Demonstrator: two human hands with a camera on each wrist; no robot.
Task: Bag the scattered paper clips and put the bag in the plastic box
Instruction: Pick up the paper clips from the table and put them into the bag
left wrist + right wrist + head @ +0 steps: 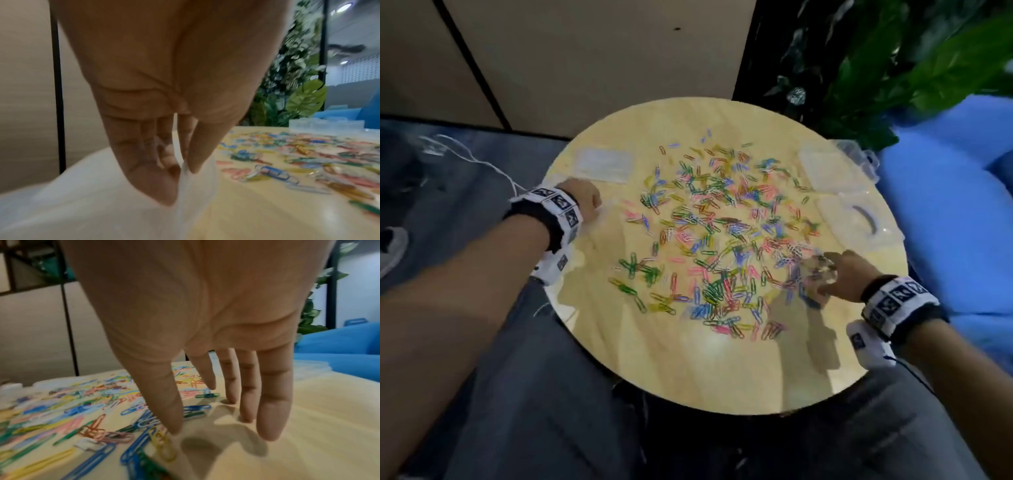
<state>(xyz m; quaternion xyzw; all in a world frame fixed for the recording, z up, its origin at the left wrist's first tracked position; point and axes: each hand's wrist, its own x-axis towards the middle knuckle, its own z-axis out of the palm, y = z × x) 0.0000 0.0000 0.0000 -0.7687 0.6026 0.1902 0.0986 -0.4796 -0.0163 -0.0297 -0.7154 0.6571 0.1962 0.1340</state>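
At the table's left edge, left hand [164,81] pinching clear bag [197,186]; right hand [205,313] fingers [273,402] spread among paper clips [715,233].

right hand [205,331] fills frame centre, fingers [273,410] straight and spread, tips just above the table [308,434]; thumb tip at edge of paper clips [82,410] scattered lower left; blue sofa [339,344] right edge

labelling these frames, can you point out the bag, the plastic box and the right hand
bag [191,186]: left wrist view, clear edge pinched in the fingers.
plastic box [828,168]: head view, its clear top face.
right hand [842,274]: head view, back of the hand.
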